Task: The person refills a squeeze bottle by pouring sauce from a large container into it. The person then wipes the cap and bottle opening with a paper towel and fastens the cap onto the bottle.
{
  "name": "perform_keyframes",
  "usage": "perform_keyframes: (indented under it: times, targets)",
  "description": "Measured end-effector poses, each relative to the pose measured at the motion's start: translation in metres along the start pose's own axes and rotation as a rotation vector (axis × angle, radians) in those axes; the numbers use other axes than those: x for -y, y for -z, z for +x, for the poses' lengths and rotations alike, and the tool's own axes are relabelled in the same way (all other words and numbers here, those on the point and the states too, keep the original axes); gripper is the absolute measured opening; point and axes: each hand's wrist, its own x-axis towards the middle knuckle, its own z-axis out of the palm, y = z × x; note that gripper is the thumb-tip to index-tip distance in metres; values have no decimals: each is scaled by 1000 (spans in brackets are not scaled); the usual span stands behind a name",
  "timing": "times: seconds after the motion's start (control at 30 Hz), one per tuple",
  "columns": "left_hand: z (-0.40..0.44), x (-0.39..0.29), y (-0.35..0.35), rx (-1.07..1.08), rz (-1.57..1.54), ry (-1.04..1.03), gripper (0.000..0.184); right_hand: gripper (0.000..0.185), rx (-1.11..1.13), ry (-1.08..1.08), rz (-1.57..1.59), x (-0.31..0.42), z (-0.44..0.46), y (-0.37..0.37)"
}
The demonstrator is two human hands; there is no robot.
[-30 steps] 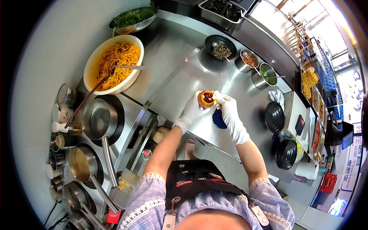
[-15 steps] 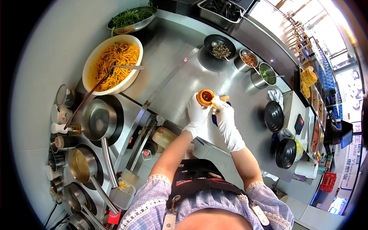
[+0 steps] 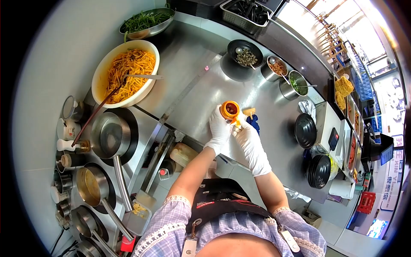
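In the head view my left hand (image 3: 220, 128), in a white glove, is wrapped around a small open jar (image 3: 230, 109) with an orange rim. Dark red sauce shows inside the jar's mouth, which faces up toward me. My right hand (image 3: 246, 135), also gloved in white, is against the near right side of the jar with its fingers bent together. Orange smears show at its fingertips; what they pinch, if anything, cannot be made out. Just beyond the right hand lie a dark blue crumpled item (image 3: 253, 123) and a small tan piece (image 3: 248, 112).
A white bowl of orange shreds (image 3: 132, 75) with utensils stands at left, near a metal bowl of greens (image 3: 147, 22). Pans (image 3: 110, 135) with long handles line the left stove. A black bowl (image 3: 245, 53), metal cups (image 3: 294, 84) and black plates (image 3: 319, 171) stand around the counter.
My right hand has shifted slightly left and toward me along the jar, uncovering more of the blue item and the tan piece. My left hand keeps the jar in nearly the same place.
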Motion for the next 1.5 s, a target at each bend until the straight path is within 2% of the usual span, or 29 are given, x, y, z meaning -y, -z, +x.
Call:
perform_keyframes:
  times: [0.07,0.13,0.23,0.27,0.3,0.33,0.37,0.43,0.47,0.5,0.57,0.6,0.67,0.77,0.83,0.87,0.93,0.97,1.0,1.03,1.07,1.1,1.23,1.43,1.5]
  targets:
    - [2,6,-3,20,-12,9,62,25,-1,-50,7,-3,2,11]
    - [2,18,-9,40,-22,20,60,26,263,-274,203,-8,13,32]
    - [2,29,-13,35,88,-26,62,27,219,-237,224,-2,-12,13]
    - [2,18,-5,62,41,28,67,29,350,-274,258,1,-10,21]
    - [2,5,3,93,-7,81,73,29,349,-271,261,0,-7,29]
    - [0,-6,13,90,107,55,73,25,259,-213,204,3,-17,20]
    - [-5,-8,20,96,105,50,73,22,168,-155,149,5,-24,16]
    - [-18,-10,35,-3,91,-4,60,25,217,-170,182,9,-24,24]
    - [-26,-5,39,-39,-13,-25,54,27,253,-172,187,9,-25,27]
    - [-36,-1,42,-26,-141,15,34,29,288,-177,192,8,-25,28]
    - [-49,-2,49,155,-747,376,22,32,270,-206,196,7,-33,26]
    - [-52,-1,52,157,-739,381,22,34,254,-233,192,5,-37,26]
    - [-51,-16,67,247,-946,509,22,35,267,-255,194,-2,-36,31]
    - [-44,-31,80,284,-1032,523,24,34,273,-263,191,-9,-35,34]
    - [-41,-35,87,307,-1043,489,21,28,369,-121,76,-14,-25,45]
    - [-42,-35,88,330,-1034,509,21,28,370,-122,77,-16,-26,46]
    - [-43,-36,90,356,-1024,529,20,22,196,186,-320,-21,-32,43]
    - [-45,-37,91,356,-982,466,19,22,195,187,-318,-19,-42,33]
    - [-46,-39,92,356,-939,405,17,19,138,301,-455,-17,-53,23]
    - [-47,-41,93,359,-938,405,17,16,79,414,-591,-17,-60,16]
    - [-47,-45,94,366,-968,459,16,15,81,455,-587,-18,-62,15]
    - [-47,-47,94,372,-998,513,15,15,79,456,-585,-18,-63,17]
    - [-50,-43,89,358,-1056,508,16,15,68,507,-684,-21,-58,25]
    - [-53,-44,91,377,-1005,495,16,17,67,528,-774,-18,-59,32]
    - [-53,-44,91,384,-895,428,12,18,73,517,-786,-15,-63,32]
